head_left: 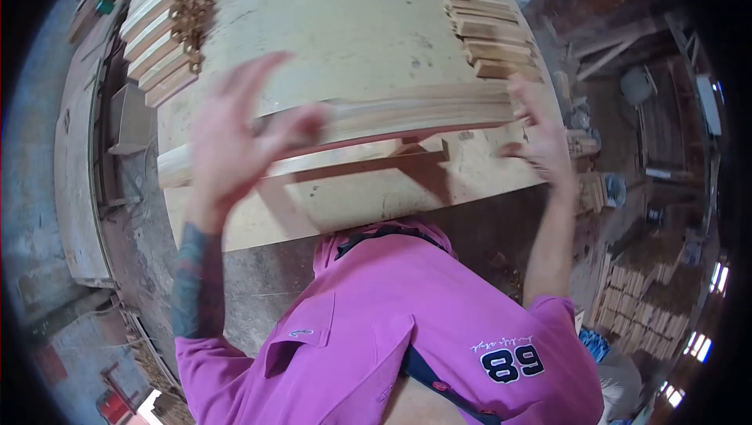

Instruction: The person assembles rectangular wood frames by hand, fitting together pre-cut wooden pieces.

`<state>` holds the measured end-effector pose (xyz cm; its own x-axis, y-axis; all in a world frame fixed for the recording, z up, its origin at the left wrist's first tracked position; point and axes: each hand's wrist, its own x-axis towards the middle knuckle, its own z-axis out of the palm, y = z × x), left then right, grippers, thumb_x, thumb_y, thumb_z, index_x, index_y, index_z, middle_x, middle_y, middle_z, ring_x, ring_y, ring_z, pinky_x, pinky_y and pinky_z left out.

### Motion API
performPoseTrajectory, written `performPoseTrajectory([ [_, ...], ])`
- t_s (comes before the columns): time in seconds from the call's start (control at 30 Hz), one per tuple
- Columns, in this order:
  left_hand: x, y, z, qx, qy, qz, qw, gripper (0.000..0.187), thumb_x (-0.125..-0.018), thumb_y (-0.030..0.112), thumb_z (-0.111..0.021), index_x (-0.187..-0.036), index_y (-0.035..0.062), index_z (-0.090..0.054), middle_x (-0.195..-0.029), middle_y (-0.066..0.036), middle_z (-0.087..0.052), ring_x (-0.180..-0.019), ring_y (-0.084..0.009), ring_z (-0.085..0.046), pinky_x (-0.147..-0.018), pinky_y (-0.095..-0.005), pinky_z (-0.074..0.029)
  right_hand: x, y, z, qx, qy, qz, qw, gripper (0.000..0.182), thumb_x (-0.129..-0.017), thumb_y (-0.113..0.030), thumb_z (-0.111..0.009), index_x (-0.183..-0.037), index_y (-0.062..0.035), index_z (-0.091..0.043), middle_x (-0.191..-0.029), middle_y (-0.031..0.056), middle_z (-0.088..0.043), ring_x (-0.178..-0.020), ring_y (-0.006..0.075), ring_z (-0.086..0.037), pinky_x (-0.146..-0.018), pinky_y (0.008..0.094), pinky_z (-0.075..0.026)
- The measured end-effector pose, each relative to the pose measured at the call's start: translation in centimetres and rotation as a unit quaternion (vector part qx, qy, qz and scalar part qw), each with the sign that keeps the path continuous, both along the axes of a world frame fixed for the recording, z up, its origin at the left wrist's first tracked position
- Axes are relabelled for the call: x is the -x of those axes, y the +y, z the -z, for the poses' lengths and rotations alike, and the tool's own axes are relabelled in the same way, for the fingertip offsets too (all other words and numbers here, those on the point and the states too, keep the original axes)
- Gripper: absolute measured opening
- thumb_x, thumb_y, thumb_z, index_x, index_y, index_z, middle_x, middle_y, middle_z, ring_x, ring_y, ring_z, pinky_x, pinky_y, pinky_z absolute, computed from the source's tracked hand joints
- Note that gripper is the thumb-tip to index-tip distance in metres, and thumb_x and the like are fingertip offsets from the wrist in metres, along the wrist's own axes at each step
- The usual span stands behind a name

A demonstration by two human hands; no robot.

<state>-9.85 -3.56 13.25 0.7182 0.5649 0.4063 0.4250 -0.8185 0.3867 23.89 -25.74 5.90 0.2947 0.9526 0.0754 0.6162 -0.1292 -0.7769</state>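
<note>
A long wooden board point(407, 110) with a reddish lower edge spans the near half of the worktable point(337, 29), casting a shadow below it. My left hand point(235, 131), blurred by motion, is over the board's left part with thumb and fingers spread wide. At the opposite end, my right hand point(542, 139) has its thumb and fingers apart, the fingertips right at the board's end. Beneath the board, a smaller wooden piece point(423, 148) shows partly, the rest hidden.
Stacked wooden pieces point(160, 33) line the table's far left edge. Another group of short wooden strips point(493, 37) lies at the far right. Down on the right stand piles of cut wood point(638, 303). A long bench point(78, 159) runs along the left side.
</note>
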Motion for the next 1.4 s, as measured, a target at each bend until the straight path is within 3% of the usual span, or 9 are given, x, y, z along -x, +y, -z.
performPoseTrajectory([
  [0.13, -11.1, -4.0, 1.7, 0.0, 0.102, 0.161, 0.982, 0.09, -0.071, 0.065, -0.075, -0.137, 0.008, -0.052, -0.123, -0.018, -0.062, -0.11, -0.035, -0.061, -0.095, -0.0442, -0.049, 4.5, 2.2, 11.4, -0.031, 0.07, -0.015, 0.997, 0.031, -0.086, -0.012, -0.073, -0.116, -0.0052, -0.067, -0.091, 0.0064, -0.073, -0.08, 0.012, -0.066, -0.07, 0.0289, -0.051],
  [0.3, -12.9, -4.4, 1.3, 0.083, 0.203, 0.162, 0.962, 0.053, -0.083, 0.057, -0.068, -0.096, 0.0089, -0.052, -0.074, -0.012, -0.062, -0.069, -0.0309, -0.065, -0.063, -0.0456, -0.049, 7.2, 4.0, 8.2, -0.066, 0.247, 0.041, 0.966, 0.021, -0.083, -0.013, -0.073, -0.102, -0.0047, -0.071, -0.087, 0.0085, -0.072, -0.077, 0.0154, -0.067, -0.068, 0.0311, -0.051],
  [0.53, -13.9, -4.4, 2.0, 0.101, 0.257, 0.136, 0.951, 0.052, -0.078, 0.054, -0.073, -0.098, 0.0097, -0.052, -0.077, -0.014, -0.065, -0.065, -0.0337, -0.066, -0.06, -0.0451, -0.05, 7.3, 5.4, 9.5, -0.238, 0.196, 0.01, 0.951, 0.016, -0.083, -0.006, -0.072, -0.099, -0.0059, -0.073, -0.084, 0.0073, -0.071, -0.072, 0.0123, -0.064, -0.059, 0.0285, -0.051],
  [0.7, -11.6, -2.8, 2.0, 0.205, 0.051, 0.157, 0.965, 0.072, -0.08, 0.054, -0.072, -0.134, 0.0091, -0.057, -0.125, -0.019, -0.064, -0.117, -0.0316, -0.062, -0.099, -0.0412, -0.048, 4.1, 3.3, 12.0, -0.035, 0.23, -0.05, 0.971, 0.025, -0.089, -0.015, -0.07, -0.112, -0.0065, -0.072, -0.107, 0.0106, -0.072, -0.097, 0.0136, -0.067, -0.082, 0.0306, -0.054],
  [0.77, -6.5, 1.1, 0.6, 0.167, 0.024, 0.077, 0.983, 0.074, -0.088, 0.057, -0.06, -0.139, 0.0047, -0.053, -0.137, -0.019, -0.058, -0.133, -0.0306, -0.049, -0.111, -0.0445, -0.037, 0.1, 1.2, 10.5, -0.159, 0.557, 0.033, 0.815, 0.028, -0.093, -0.017, -0.065, -0.117, -0.0023, -0.068, -0.129, 0.0096, -0.064, -0.112, 0.0126, -0.06, -0.094, 0.0297, -0.049],
  [0.9, 2.3, 3.3, -0.7, 0.116, -0.011, -0.149, 0.982, 0.06, -0.103, 0.043, -0.034, -0.143, -0.0004, -0.044, -0.134, -0.021, -0.057, -0.124, -0.028, -0.056, -0.109, -0.0374, -0.039, -0.2, 1.3, -2.6, -0.268, 0.191, 0.165, 0.93, 0.042, -0.095, -0.03, -0.061, -0.13, -0.0064, -0.06, -0.132, 0.0114, -0.062, -0.126, 0.0257, -0.054, -0.102, 0.0345, -0.041],
  [1.03, 8.2, 3.1, 3.4, 0.125, 0.162, 0.015, 0.979, 0.077, -0.089, 0.072, -0.046, -0.101, 0.0001, -0.07, -0.097, -0.022, -0.067, -0.099, -0.0351, -0.064, -0.086, -0.0433, -0.049, 7.1, 5.7, -3.6, -0.11, -0.288, 0.022, 0.951, 0.072, -0.082, -0.058, -0.069, -0.137, -0.014, -0.056, -0.124, 0.0146, -0.063, -0.105, 0.0313, -0.065, -0.086, 0.0384, -0.054],
  [1.2, 13.6, -3.2, 6.2, 0.061, 0.252, 0.089, 0.962, 0.082, -0.067, 0.089, -0.057, -0.077, 0.0076, -0.069, -0.066, -0.008, -0.062, -0.064, -0.0213, -0.063, -0.074, -0.0425, -0.055, 10.9, -1.0, -6.1, 0.305, -0.071, -0.131, 0.941, 0.103, -0.058, -0.063, -0.082, -0.143, -0.0129, -0.051, -0.086, 0.0175, -0.066, -0.079, 0.0328, -0.066, -0.073, 0.0419, -0.053],
  [1.4, 14.0, 1.1, 21.8, 0.016, 0.091, 0.154, 0.984, 0.071, -0.061, 0.064, -0.081, -0.101, 0.007, -0.067, -0.103, -0.01, -0.063, -0.104, -0.0298, -0.059, -0.11, -0.0535, -0.035, 21.2, -6.1, 10.2, 0.255, -0.238, 0.011, 0.937, 0.103, -0.059, -0.049, -0.088, -0.148, -0.0199, -0.043, -0.084, 0.0083, -0.065, -0.077, 0.0261, -0.06, -0.07, 0.0383, -0.044],
])
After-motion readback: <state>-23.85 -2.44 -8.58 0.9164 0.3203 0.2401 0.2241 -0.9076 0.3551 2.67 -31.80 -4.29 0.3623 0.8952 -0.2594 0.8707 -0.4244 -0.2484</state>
